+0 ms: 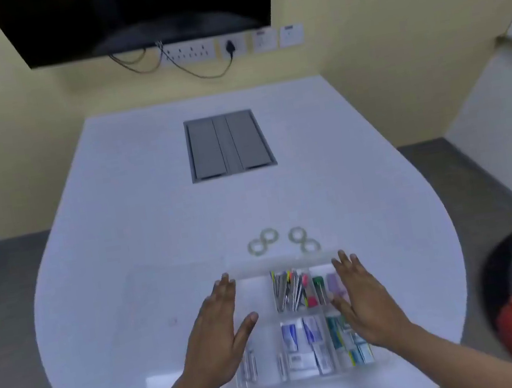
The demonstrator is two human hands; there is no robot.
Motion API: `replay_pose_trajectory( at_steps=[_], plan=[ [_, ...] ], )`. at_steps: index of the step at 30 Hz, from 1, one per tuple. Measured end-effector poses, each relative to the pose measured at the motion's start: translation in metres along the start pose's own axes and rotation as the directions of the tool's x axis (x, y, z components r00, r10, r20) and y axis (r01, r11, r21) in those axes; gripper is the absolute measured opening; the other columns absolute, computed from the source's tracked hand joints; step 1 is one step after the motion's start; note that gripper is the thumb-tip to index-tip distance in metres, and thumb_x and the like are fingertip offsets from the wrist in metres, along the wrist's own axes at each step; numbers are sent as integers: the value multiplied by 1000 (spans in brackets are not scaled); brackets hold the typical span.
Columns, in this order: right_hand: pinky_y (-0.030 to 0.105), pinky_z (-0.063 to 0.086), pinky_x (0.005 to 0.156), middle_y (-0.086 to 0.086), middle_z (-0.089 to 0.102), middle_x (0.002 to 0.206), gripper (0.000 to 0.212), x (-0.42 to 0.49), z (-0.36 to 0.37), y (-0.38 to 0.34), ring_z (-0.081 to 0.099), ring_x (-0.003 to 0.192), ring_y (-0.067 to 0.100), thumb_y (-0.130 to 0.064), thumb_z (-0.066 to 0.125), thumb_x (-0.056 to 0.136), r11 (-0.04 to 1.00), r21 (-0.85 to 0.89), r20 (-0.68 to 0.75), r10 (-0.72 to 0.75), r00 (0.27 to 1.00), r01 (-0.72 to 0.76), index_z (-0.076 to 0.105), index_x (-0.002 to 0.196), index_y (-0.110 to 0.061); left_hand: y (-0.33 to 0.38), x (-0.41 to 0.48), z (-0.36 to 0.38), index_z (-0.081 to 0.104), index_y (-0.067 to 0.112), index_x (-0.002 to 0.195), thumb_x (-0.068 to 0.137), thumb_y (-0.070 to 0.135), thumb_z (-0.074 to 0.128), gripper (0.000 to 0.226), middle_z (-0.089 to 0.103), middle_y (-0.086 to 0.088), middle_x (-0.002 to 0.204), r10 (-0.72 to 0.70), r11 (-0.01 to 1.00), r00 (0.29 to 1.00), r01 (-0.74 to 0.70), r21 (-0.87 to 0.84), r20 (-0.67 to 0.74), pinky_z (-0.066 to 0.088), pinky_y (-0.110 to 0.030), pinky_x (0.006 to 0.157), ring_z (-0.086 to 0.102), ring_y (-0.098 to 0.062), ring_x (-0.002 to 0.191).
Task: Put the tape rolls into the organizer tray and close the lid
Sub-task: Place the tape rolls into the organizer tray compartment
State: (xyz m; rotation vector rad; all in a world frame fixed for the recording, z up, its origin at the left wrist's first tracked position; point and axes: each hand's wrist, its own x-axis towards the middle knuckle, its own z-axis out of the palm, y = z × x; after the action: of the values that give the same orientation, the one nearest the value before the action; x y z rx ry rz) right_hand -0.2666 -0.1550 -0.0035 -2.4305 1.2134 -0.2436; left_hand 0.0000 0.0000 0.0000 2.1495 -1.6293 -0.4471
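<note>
Organizer tray [286, 264], lidless, flanked by left hand [216, 329] and right hand [364, 302], fingers spread, empty, seemingly steadying it; four tape rolls [269, 236] on bench [150, 209] beyond.

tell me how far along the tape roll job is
Barely started. Done: the lid looks off, seemingly lying clear on the table left of the organizer tray. In hand: nothing; the left hand and right hand hover open over the tray. Left: all four tape rolls sit on the table beyond the tray, then closing the lid.
</note>
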Motion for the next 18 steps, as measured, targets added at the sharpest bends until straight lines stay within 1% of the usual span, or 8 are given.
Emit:
replay_pose_trajectory(
  at_steps=[2,5,6,9,11,13,16,18],
  plan=[
    [29,5,119,-6,-5,158,72,-17,16,5,-8,147,15,-52,37,96,999,-22,75,31,997,-29,8,153,-20,-8,-11,17,2,22,153,85,73,10,85,-10,12,158,-50,999,997,51,-16,67,4,-26,120,-8,-3,146],
    [31,6,120,-3,-5,159,75,-45,39,19,-9,146,14,-56,34,96,992,-104,176,92,980,-75,4,153,-17,-14,-32,45,4,22,153,83,74,11,87,-8,14,157,-83,996,985,88,-23,153,7,-23,118,-7,-1,144],
    [32,7,120,-2,-5,160,76,-53,44,23,-10,146,14,-57,32,96,989,-133,195,95,976,-70,3,153,-17,-14,-37,52,4,23,153,82,74,10,87,-7,14,157,-79,996,980,83,-14,181,11,-23,117,-8,-1,144],
    [31,9,120,-2,1,162,74,-67,52,28,-12,146,13,-60,26,96,978,-198,227,114,967,-69,8,153,-17,-18,-47,66,3,26,153,83,72,7,83,-10,16,158,-85,996,969,73,58,232,33,-28,111,-19,-1,143],
    [30,8,119,-5,4,161,70,-72,58,25,-13,146,11,-60,23,96,976,-198,216,129,968,-86,10,153,-21,-19,-48,71,0,28,152,83,72,6,82,-12,18,157,-91,995,968,77,67,234,38,-28,107,-26,1,141],
    [31,8,120,-7,3,161,68,-76,62,23,-15,146,11,-60,20,97,974,-199,221,155,963,-111,9,153,-23,-20,-47,74,-4,29,151,84,73,7,81,-14,17,158,-75,997,969,66,45,237,33,-29,111,-29,2,139],
    [34,10,120,-9,2,161,64,-80,64,23,-16,146,10,-58,19,98,965,-227,241,186,953,-131,7,153,-28,-26,-47,74,-13,31,147,90,69,14,74,-16,15,158,-26,997,967,9,70,253,21,-30,118,-28,-3,141],
    [37,12,120,-9,1,161,63,-80,65,22,-15,146,10,-57,19,98,965,-226,253,190,949,-133,5,153,-30,-30,-48,73,-9,29,149,93,63,21,72,-12,14,159,5,995,965,-31,95,262,14,-34,121,-25,-8,144]
  ],
)
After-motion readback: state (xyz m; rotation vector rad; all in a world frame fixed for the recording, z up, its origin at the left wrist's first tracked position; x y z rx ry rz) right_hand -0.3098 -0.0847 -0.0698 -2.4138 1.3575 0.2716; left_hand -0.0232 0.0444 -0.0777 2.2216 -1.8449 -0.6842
